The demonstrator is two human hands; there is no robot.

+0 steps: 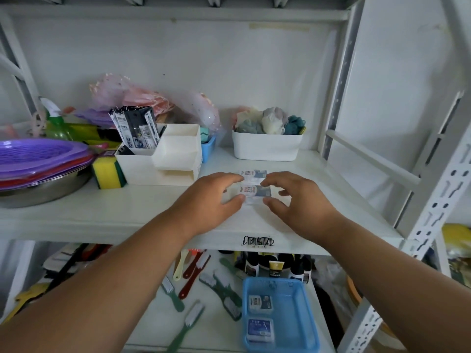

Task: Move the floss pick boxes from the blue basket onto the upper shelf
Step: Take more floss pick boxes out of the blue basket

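In the head view, the left hand [211,197] and the right hand [298,200] flank a small clear floss pick box with a blue-and-white label [254,191] on the white upper shelf [142,212]; the fingers [235,200] are narrowly parted and touch its sides, probably to line it up behind its twin, the second labelled box [253,173]; two more boxes [260,303] lie in the blue plastic basket [295,317] below; free shelf remains to the right, before the front edge.
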